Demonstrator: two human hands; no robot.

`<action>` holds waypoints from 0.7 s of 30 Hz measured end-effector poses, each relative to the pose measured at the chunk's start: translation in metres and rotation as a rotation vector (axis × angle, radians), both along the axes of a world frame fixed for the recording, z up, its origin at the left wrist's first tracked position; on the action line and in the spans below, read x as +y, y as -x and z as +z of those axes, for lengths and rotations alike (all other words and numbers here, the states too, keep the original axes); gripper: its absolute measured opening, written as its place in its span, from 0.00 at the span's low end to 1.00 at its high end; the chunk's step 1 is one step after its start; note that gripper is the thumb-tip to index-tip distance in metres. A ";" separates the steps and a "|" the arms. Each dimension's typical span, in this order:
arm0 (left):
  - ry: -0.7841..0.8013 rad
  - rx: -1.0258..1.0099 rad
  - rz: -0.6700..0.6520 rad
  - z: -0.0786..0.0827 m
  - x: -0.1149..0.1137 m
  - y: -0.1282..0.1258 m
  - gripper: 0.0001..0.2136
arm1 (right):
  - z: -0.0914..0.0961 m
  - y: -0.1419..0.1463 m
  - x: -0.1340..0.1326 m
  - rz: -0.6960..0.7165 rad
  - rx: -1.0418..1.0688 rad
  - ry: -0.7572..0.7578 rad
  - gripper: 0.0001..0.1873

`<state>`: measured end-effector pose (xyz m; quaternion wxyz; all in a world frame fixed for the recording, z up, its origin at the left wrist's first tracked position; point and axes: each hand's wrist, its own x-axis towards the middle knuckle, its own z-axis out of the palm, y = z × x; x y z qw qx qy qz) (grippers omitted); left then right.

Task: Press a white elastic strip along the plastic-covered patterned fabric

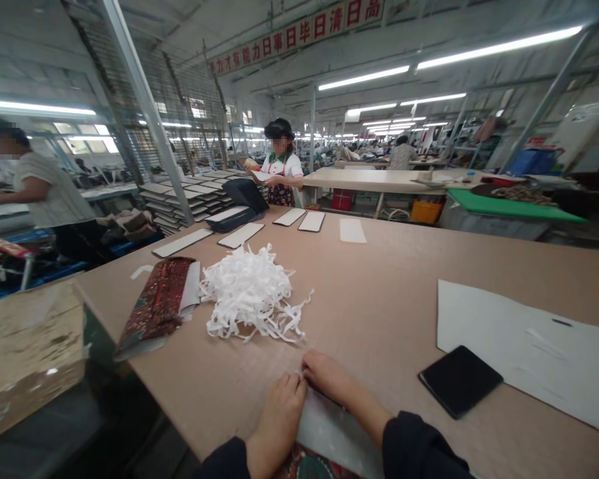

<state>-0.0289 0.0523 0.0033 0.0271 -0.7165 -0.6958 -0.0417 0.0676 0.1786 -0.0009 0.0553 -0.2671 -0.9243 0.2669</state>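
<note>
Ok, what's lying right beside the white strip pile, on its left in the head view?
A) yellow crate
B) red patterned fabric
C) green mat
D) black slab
B. The red patterned fabric lies right beside the white strips on the tan tabletop, to their left in the head view.

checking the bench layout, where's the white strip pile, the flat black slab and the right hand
white strip pile [249,293], head view, middle of the heap
flat black slab [460,380], head view, centre of its top face
right hand [327,376], head view, back of the hand
</note>
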 end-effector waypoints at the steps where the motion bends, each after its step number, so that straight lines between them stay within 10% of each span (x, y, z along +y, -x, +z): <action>1: 0.003 0.007 -0.003 0.001 0.000 0.000 0.14 | 0.000 0.000 0.000 0.001 -0.002 -0.003 0.09; 21: -0.050 0.049 -0.010 -0.010 0.005 0.002 0.14 | 0.004 0.001 -0.004 -0.076 -0.010 0.012 0.10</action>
